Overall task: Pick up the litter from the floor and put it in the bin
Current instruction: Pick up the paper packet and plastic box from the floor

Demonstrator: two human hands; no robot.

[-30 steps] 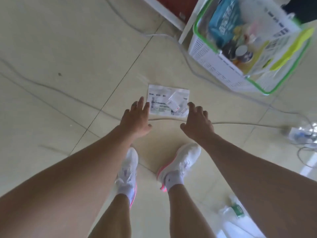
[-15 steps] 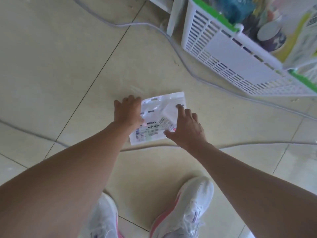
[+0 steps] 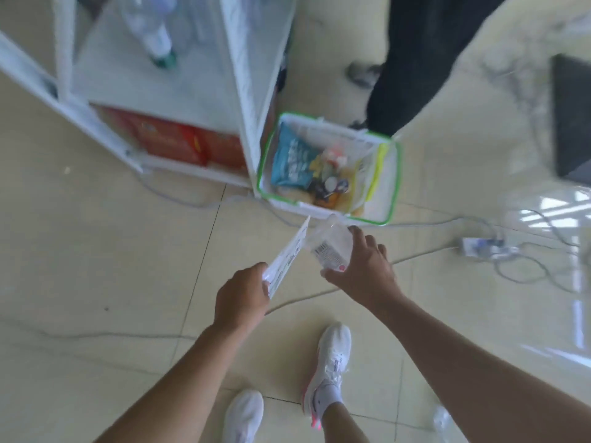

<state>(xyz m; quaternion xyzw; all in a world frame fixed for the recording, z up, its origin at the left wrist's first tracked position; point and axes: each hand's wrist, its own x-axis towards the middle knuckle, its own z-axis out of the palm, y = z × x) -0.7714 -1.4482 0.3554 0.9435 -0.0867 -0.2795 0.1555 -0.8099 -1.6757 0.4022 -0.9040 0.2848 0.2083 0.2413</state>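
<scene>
Your left hand is curled closed, thumb and fingers pinching the near end of a flat white printed packet, which sticks out edge-on and angles up toward the bin. Your right hand grips a clear plastic bag with a barcode label; its fingers wrap over the far side and the thumb presses the near corner, so the bag sits crumpled between them. Both pieces are held off the floor, just short of the bin's near rim and not yet over its opening. The bin is a white basket with a green rim, standing on the tiled floor against a white shelf unit, and it already holds a blue packet and a jumble of small wrappers that are too blurred to name. A grey cable runs across the tiles under your hands, and a power strip lies to the right. Your white shoes stand on the tiles below. A clear bottle lies on the floor near the bottom right edge.
</scene>
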